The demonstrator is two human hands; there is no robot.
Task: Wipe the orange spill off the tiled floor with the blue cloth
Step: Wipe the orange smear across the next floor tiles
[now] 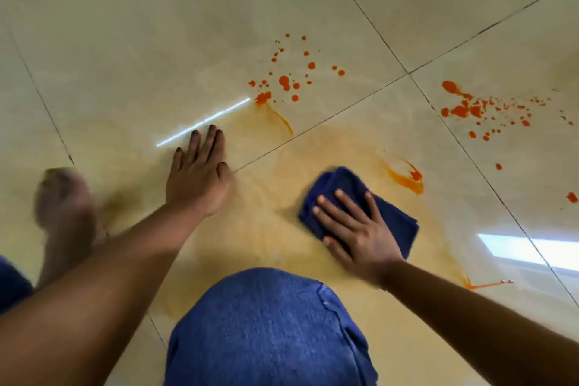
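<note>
My right hand (354, 235) lies flat with fingers spread on top of the folded blue cloth (360, 207), pressing it to the tiled floor (125, 41) in the lower middle of the frame, just above my denim-covered knee (266, 329). My left hand (197, 172) is planted palm down on bare tile at centre left, fingers straight, holding nothing, only propping me up.

The orange spill (288, 81) that matters now lies up and away from the cloth. One scatter of bright round droplets sits above the centre of the frame, past the grout line (313, 128) that runs diagonally between my two hands. A second, denser splatter (463, 106) lies in the upper right, and a thick smear (407, 178) sits just to the right of the cloth's far corner. My right hand is nearer all of these than my left, and the smear is nearest, so I judge the coming stroke should go up and to the right. The cloth's long side runs from upper left down to lower right.

Around and below the cloth the tile carries a pale yellowish haze, thin and streaky, with a darker orange streak (482, 285) at the lower right edge. The droplets farther off look wet, raised and untouched.
</note>
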